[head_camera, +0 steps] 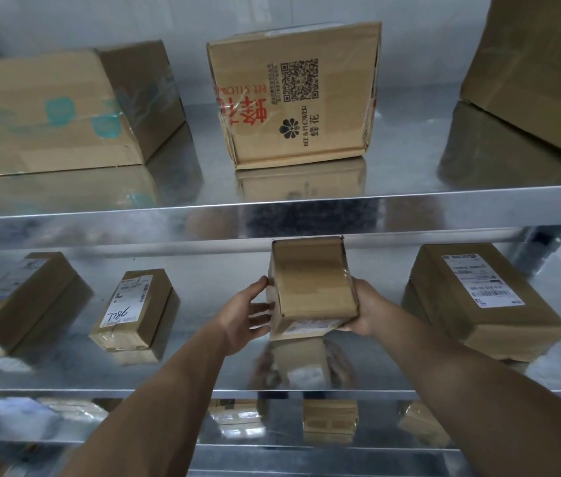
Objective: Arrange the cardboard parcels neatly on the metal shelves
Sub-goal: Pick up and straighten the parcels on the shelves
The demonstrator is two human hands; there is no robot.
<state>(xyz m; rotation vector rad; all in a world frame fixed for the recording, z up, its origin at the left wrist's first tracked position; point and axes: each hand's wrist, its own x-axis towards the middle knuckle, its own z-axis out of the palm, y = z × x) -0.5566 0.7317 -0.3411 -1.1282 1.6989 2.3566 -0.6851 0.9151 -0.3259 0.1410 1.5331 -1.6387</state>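
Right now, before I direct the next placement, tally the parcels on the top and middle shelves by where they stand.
Top-shelf parcels: 3
Middle-shelf parcels, untouched: 3
Parcel between the hands: 1
Total: 7
Lower shelf too blurred to count.

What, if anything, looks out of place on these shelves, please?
The Bee & Flower box on the upper shelf stands on its side, its print reading sideways, its bottom edge crumpled. The large flat parcel left of it lies askew to the shelf edge.
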